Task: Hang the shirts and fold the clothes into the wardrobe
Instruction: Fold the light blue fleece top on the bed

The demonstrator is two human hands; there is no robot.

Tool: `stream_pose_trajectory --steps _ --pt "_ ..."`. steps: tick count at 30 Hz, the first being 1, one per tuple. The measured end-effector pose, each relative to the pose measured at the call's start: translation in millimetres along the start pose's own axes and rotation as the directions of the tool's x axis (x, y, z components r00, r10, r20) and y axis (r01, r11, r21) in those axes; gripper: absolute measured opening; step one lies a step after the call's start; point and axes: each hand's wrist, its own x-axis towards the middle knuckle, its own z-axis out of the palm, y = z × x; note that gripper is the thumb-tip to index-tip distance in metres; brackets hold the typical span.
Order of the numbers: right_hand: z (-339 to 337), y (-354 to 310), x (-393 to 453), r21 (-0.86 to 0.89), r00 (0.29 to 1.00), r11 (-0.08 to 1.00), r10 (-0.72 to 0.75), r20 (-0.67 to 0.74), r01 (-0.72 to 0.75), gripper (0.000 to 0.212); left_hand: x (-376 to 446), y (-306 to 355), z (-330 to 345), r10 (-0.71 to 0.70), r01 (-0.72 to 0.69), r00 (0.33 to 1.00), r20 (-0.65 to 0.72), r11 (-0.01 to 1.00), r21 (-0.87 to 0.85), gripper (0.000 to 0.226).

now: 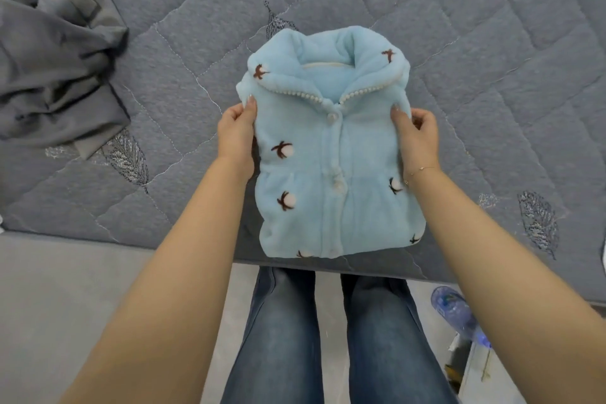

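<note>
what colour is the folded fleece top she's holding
Light blue fleece top with small brown-and-white motifs, seen in the head view.

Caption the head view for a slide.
Both hands, left and right, grip a folded blue fleece jacket over the grey quilted bed.

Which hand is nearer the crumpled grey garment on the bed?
Left. The left hand grips the blue fleece jacket's near side; the right hand grips its far side from the grey garment.
</note>
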Motion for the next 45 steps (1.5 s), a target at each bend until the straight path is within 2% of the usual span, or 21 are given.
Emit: stream_pose_trajectory --steps 2,4,6,9,11,13,16,20,22,26,28,30,33,39,45 --pt "-16.4 3.8 -3.5 0.02 0.989 0.991 0.131 0.067 -0.133 0.045 -11.8 -8.7 -7.3 -0.016 0.015 0.999 0.029 0.999 0.049 0.055" --pt "-36.4 14.1 -10.9 -0.027 0.945 0.971 0.236 0.225 -0.236 0.067 -31.9 -28.0 -16.3 -0.115 0.103 0.989 0.092 0.987 0.122 0.087" --pt "-53.7 28.8 -14.7 -0.118 0.881 0.964 0.267 0.391 -0.24 0.078 -47.7 -53.7 -23.0 -0.217 0.184 0.965 0.149 0.96 0.211 0.1" --pt "-61.7 35.6 -4.7 -0.145 0.793 0.97 0.241 0.56 -0.193 0.077 -55.3 -79.0 -25.7 -0.271 0.235 0.937 0.222 0.956 0.177 0.092" --pt "-56.6 31.4 3.2 -0.157 0.732 0.977 0.214 0.647 -0.147 0.074 -56.3 -85.3 -23.8 -0.255 0.214 0.921 0.295 0.963 0.164 0.087" --pt "-50.0 28.3 7.9 -0.17 0.692 0.98 0.194 0.696 -0.104 0.078 -60.5 -89.9 -21.7 -0.201 0.167 0.931 0.306 0.977 0.135 0.08" --pt "-45.6 19.5 7.4 -0.171 0.653 0.985 0.143 0.744 -0.021 0.076 -77.7 -96.0 -18.0 -0.081 0.076 0.964 0.252 0.997 0.031 0.071" --pt "-50.6 -10.4 -6.9 -0.17 0.599 0.977 0.061 0.798 0.128 0.069 -124.4 -103.3 -11.3 0.0 0.03 0.986 0.167 0.983 -0.179 0.07" --pt "-50.2 -35.5 -24.6 -0.195 0.545 0.954 0.041 0.838 0.228 0.064 -159.0 -104.9 -12.7 0.045 -0.016 0.994 0.097 0.958 -0.287 0.069" --pt "-41.1 -84.8 -90.6 -0.235 0.328 0.885 0.1 0.939 0.402 0.056 -246.4 -104.0 -32.6 0.089 -0.118 0.992 -0.086 0.888 -0.445 0.069" --pt "-33.2 -100.7 -136.5 -0.21 0.216 0.858 0.119 0.969 0.468 0.052 -294.7 -106.0 -50.3 0.121 -0.198 0.975 -0.184 0.846 -0.495 0.061" --pt "-25.7 -110.4 -190.0 -0.168 0.099 0.835 0.137 0.986 0.524 0.05 -346.4 -110.3 -71.7 0.159 -0.3 0.943 -0.294 0.79 -0.534 0.051" --pt "-20.7 -115.7 -280.9 -0.115 -0.081 0.796 0.201 0.976 0.594 0.058 -428.0 -124.2 -106.2 0.17 -0.426 0.879 -0.446 0.703 -0.57 0.056" --pt "-33.1 -89.8 -479.3 0.001 -0.377 0.757 0.325 0.867 0.654 0.054 -602.1 -173.9 -167.2 0.085 -0.611 0.724 -0.684 0.538 -0.58 0.06" --pt "-84.5 -35.9 -666.7 0.104 -0.594 0.722 0.469 0.653 0.684 0.041 -770.0 -241.5 -207.9 -0.046 -0.766 0.534 -0.845 0.396 -0.506 0.056"
